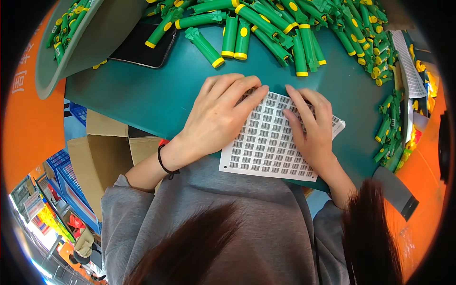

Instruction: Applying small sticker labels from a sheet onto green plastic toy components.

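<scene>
A white sheet of barcode labels (266, 172) lies at the near edge of the green table, printed with rows of small black barcodes. My left hand (221, 109) covers its upper left part, thumb and forefinger closed together at the far edge; a dark cord circles that wrist. Over the right part of the sheet is my right hand (311, 123), thumb and forefinger apart, with no object visible between them. A curled corner of white paper (338, 126) shows beyond this hand. Past the sheet lie several green plastic tubes with yellow ends, the closest a loose green tube (204, 46).
A grey bin (109, 33) holding more green tubes stands far left, beside a dark flat tray or device (145, 45). Green pieces (387, 126) line the table's right side. Below the left edge is an open cardboard box (102, 161), near blue crates (66, 175).
</scene>
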{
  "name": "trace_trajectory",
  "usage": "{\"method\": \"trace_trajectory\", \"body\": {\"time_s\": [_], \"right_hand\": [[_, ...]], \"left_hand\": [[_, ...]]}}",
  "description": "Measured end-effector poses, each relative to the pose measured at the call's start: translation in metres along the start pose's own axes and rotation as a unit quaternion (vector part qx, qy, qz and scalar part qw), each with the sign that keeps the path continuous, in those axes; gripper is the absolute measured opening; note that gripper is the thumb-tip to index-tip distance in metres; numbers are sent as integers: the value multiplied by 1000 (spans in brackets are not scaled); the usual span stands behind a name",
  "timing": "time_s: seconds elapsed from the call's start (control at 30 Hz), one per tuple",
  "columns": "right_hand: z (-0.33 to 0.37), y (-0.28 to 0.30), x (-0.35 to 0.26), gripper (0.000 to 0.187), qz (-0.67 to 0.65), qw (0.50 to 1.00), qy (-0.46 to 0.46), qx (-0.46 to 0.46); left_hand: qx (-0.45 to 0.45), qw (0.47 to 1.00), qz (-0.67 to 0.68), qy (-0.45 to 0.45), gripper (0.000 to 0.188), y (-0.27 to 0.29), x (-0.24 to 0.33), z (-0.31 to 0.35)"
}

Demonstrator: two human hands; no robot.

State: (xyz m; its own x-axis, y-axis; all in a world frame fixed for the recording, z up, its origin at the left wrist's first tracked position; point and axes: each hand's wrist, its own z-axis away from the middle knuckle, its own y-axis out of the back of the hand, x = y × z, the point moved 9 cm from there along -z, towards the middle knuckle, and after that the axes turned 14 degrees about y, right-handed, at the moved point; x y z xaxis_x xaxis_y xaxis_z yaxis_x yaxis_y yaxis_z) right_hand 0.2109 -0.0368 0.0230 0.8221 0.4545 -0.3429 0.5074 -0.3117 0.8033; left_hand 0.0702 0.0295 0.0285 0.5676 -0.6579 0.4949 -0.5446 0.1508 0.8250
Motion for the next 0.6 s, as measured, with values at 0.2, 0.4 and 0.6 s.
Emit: {"method": "trace_trajectory", "body": {"time_s": [0.2, 0.4, 0.6], "right_hand": [[-9, -14, -5, 41, 18, 999, 20, -36], [-6, -7, -5, 46, -16, 999, 42, 12], [15, 17, 13, 43, 32, 999, 4, 20]], "left_hand": [[28, 1000, 11, -7, 41, 0, -1, 4], [21, 999, -23, -10, 44, -2, 2, 1], [11, 999, -29, -43, 44, -5, 4, 8]]}}
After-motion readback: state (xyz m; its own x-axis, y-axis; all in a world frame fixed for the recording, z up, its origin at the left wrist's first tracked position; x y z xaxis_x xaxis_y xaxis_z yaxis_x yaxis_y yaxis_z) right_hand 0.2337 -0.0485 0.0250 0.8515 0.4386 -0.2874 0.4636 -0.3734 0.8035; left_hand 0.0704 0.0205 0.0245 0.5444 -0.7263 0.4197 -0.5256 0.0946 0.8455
